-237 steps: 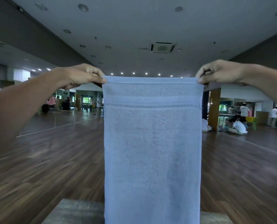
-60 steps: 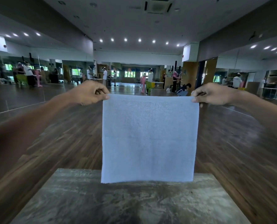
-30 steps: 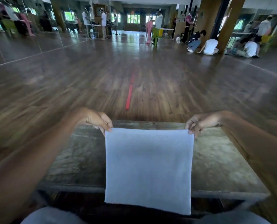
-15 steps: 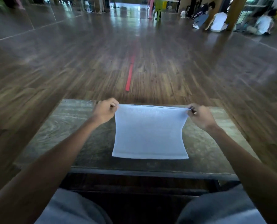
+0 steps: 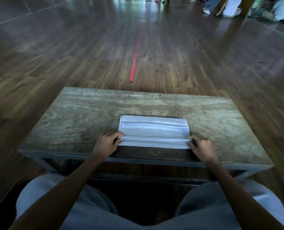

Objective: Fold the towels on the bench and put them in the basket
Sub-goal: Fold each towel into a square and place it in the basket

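Folded towel (image 5: 154, 130) at bench (image 5: 80, 117) near edge; left hand (image 5: 107, 143), right hand (image 5: 201, 146) pinch fold ends, fingertips partly hidden; red floor tape (image 5: 134, 60) beyond bench.

Towel (image 5: 154, 131) is showing pale blue-white, with a dark dotted band (image 5: 154, 123) running across near its far edge. Bench top (image 5: 81, 117) is reading grey-brown with swirling wood grain; floor (image 5: 71, 55) is showing dark brown planks, a red stripe (image 5: 135, 58) running along them. Trousers (image 5: 91, 213) are showing grey.
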`<state>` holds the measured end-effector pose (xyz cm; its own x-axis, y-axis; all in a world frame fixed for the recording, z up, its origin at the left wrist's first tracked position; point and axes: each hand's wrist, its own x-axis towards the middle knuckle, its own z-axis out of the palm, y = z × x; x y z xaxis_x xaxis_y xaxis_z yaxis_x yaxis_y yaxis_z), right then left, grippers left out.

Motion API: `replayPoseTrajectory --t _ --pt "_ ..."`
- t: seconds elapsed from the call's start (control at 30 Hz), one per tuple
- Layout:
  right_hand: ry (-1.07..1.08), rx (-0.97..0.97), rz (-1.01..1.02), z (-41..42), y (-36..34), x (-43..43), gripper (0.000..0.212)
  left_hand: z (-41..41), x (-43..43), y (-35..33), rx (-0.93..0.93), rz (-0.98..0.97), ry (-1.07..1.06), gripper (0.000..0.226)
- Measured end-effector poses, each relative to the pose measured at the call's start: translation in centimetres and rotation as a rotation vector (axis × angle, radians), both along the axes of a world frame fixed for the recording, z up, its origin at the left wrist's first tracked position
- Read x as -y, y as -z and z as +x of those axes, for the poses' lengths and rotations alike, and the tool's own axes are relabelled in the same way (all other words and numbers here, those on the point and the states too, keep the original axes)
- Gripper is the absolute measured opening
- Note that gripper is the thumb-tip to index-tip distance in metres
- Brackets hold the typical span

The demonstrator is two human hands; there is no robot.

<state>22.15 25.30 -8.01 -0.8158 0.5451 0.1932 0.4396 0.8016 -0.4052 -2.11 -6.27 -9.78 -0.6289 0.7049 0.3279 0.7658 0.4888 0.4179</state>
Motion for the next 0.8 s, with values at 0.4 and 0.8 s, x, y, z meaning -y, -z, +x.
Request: replayPoseTrajectory --t 0.4,0.8 --pt "-0.059 -0.006 0.056 1.2 1.1 1.5 0.017 0.1 1.7 0.6 0.040 0.065 0.098 0.037" --pt "-0.238 0.013 0.420 4.4 2.4 3.7 0.043 1.4 5.1 1.3 -0.220 -0.060 0.283 0.039"
